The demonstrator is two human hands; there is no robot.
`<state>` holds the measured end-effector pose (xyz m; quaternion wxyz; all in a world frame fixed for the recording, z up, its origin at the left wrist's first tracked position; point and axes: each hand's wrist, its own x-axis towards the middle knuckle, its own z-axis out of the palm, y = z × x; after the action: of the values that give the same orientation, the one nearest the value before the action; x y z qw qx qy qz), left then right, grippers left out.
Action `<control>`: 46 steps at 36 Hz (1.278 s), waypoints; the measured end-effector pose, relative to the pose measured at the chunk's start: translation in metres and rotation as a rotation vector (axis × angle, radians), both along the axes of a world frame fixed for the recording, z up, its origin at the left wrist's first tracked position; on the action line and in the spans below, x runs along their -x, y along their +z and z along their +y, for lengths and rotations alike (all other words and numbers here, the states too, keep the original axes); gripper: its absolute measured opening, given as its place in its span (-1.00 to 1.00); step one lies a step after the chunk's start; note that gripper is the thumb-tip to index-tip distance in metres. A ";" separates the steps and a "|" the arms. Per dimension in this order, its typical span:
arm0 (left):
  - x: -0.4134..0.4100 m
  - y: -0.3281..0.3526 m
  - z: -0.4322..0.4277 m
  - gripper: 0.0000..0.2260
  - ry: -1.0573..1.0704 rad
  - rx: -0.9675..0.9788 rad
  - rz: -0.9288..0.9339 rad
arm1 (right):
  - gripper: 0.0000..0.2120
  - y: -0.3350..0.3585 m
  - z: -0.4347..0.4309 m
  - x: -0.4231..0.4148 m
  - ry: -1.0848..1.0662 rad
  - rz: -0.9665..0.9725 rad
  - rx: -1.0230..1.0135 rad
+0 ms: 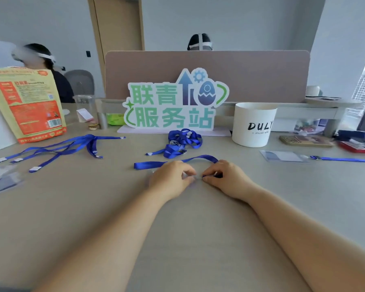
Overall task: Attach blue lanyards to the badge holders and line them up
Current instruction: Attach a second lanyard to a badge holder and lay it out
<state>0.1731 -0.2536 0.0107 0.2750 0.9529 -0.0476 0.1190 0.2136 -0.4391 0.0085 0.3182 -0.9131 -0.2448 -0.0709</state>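
Note:
My left hand [171, 178] and my right hand [223, 178] meet at the middle of the table, fingers curled. My right hand pinches the clip end of a blue lanyard [156, 164] whose strap loops behind both hands. My left hand holds a clear badge holder [189, 177], mostly hidden under its fingers. A tangled heap of blue lanyards [181, 142] lies just beyond. Several more lanyards [57, 149] are spread out at the left. At the right lies a clear badge holder [282, 156] with a lanyard [343, 159] attached.
A standing green and blue sign [173, 102] and a white tub [253, 124] stand behind the work spot. An orange snack bag [27, 104] stands at far left, with clear holders [2, 180] near the left edge. People sit behind the divider [261, 74].

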 end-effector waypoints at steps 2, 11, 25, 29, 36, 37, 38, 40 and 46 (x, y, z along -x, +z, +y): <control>-0.002 0.002 -0.001 -0.89 0.019 -0.042 -0.009 | -0.91 -0.001 -0.001 -0.003 0.005 0.012 -0.008; -0.003 0.006 -0.009 -0.94 0.069 -0.099 -0.041 | -0.92 -0.001 -0.003 -0.005 0.013 0.028 -0.015; -0.002 0.008 -0.022 -0.90 0.241 -0.009 0.021 | -0.91 -0.003 0.002 0.001 -0.012 -0.053 0.053; -0.002 0.010 -0.026 -0.88 0.271 0.008 0.042 | -0.91 -0.003 0.003 0.000 0.000 -0.072 0.080; -0.006 0.008 -0.028 -0.92 0.304 0.057 0.100 | -0.89 0.000 0.004 0.006 -0.020 -0.088 0.094; -0.007 0.007 -0.028 -0.92 0.306 0.051 0.096 | -0.88 0.000 0.004 0.006 -0.019 -0.109 0.106; -0.008 0.007 -0.028 -0.92 0.307 0.043 0.091 | -0.87 0.000 0.005 0.007 -0.020 -0.132 0.127; -0.008 0.006 -0.028 -0.93 0.307 0.025 0.085 | -0.85 0.000 0.005 0.008 -0.024 -0.179 0.167; -0.009 0.008 -0.025 -0.89 0.278 -0.024 0.087 | -0.86 -0.001 0.004 0.010 -0.024 -0.153 0.151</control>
<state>0.1818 -0.2782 0.0189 0.2464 0.9577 0.0954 0.1137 0.2036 -0.4349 0.0079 0.2279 -0.9293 -0.2623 -0.1254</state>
